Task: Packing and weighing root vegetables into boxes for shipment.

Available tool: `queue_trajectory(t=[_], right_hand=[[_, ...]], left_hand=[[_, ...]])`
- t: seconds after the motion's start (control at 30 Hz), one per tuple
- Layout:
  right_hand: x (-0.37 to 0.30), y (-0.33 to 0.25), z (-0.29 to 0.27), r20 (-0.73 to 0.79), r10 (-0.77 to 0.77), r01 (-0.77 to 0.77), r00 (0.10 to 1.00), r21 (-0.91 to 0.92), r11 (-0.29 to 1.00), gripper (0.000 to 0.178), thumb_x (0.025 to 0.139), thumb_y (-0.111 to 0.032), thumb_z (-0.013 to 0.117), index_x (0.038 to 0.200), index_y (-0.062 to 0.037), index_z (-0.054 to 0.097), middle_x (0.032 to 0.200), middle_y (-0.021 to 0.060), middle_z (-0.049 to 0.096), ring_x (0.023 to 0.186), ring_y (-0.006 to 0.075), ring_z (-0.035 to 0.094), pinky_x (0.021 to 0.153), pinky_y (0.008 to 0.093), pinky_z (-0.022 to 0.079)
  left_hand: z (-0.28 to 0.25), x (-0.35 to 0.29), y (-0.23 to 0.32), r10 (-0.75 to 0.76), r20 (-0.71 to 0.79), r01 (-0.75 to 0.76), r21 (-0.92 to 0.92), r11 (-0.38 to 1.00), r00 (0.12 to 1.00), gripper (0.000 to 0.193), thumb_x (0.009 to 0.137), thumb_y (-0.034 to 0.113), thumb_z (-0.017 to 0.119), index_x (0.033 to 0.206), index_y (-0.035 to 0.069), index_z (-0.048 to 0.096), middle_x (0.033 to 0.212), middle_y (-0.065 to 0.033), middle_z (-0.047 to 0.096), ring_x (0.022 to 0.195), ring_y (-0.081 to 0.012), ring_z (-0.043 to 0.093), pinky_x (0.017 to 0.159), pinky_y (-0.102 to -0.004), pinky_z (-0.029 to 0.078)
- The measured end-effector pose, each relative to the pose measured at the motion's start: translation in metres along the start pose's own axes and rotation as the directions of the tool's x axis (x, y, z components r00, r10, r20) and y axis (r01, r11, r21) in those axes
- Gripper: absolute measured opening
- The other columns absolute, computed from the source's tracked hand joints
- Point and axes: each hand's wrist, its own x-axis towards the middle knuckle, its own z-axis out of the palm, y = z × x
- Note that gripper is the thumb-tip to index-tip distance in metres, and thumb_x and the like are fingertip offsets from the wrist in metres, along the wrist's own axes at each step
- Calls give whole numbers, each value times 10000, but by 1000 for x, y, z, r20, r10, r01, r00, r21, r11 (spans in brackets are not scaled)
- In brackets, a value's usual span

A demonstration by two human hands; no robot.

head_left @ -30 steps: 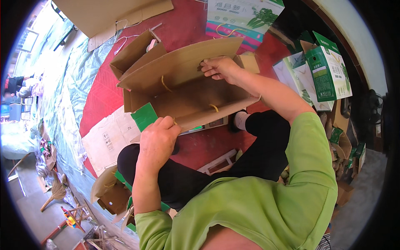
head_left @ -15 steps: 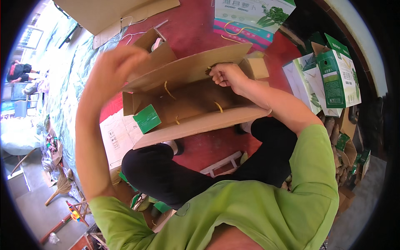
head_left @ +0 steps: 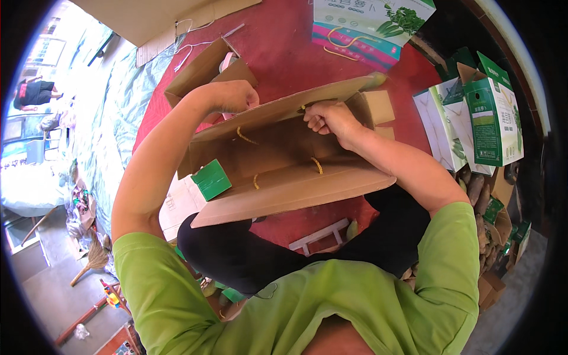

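An open brown cardboard box (head_left: pixel 260 151) rests across my lap, its long flaps spread. My right hand (head_left: pixel 332 123) is closed inside it against the far panel, fingers curled at a yellow cord (head_left: pixel 303 108) whose end shows beside the thumb. Over the far panel's outer side bends my left hand (head_left: pixel 238 96); it looks closed, its fingertips hidden, and what they hold cannot be made out. Other yellow cord loops (head_left: pixel 319 165) come through the panels into the box. A green flap (head_left: pixel 211 180) sticks out at the box's left end.
Beyond the left hand stands a smaller open carton (head_left: pixel 207 68). Printed white, green and pink boxes (head_left: pixel 361 35) lie on the red floor (head_left: pixel 278 35) at the back. More green-and-white cartons (head_left: pixel 491 118) stand right, above heaped long vegetables (head_left: pixel 482 236). A broom (head_left: pixel 92 260) lies left.
My left hand has moved right and down, from in front of the small carton to behind the far panel. The box has tilted and shifted slightly right; my right hand stays at the cord.
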Motion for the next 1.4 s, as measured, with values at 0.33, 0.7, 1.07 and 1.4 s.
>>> queue_trajectory(t=[0.33,0.7,1.07,1.4], right_hand=[[7,1,-4,29,-47,46,998,34,998,244,773,-262,609,739,-21,617,706,66,580,657,149,536,612,278,427],[12,-1,-1,44,-50,50,998,-14,999,156,758,-155,593,651,-46,562,607,32,523,528,127,450,480,285,346],[22,1,-6,25,-50,54,998,-212,976,167,742,-161,595,622,-47,569,602,42,536,540,134,465,507,298,367],[30,-7,-14,-7,47,-36,999,-757,652,258,717,-274,616,731,-26,683,749,104,678,725,238,644,696,346,487]], left_hand=[[17,4,-8,171,-329,-164,48,985,929,60,861,94,543,880,38,545,766,-95,578,729,-197,547,682,-343,446],[15,8,13,97,-496,-180,-123,976,863,63,901,94,528,919,36,513,712,-77,537,681,-170,540,643,-323,446],[15,19,10,309,-576,-303,110,947,757,78,882,77,566,940,24,568,845,-91,583,787,-185,559,747,-318,462],[6,10,14,153,-369,-220,-149,964,917,172,873,57,573,1032,33,635,866,-34,616,811,-132,575,749,-286,481]])
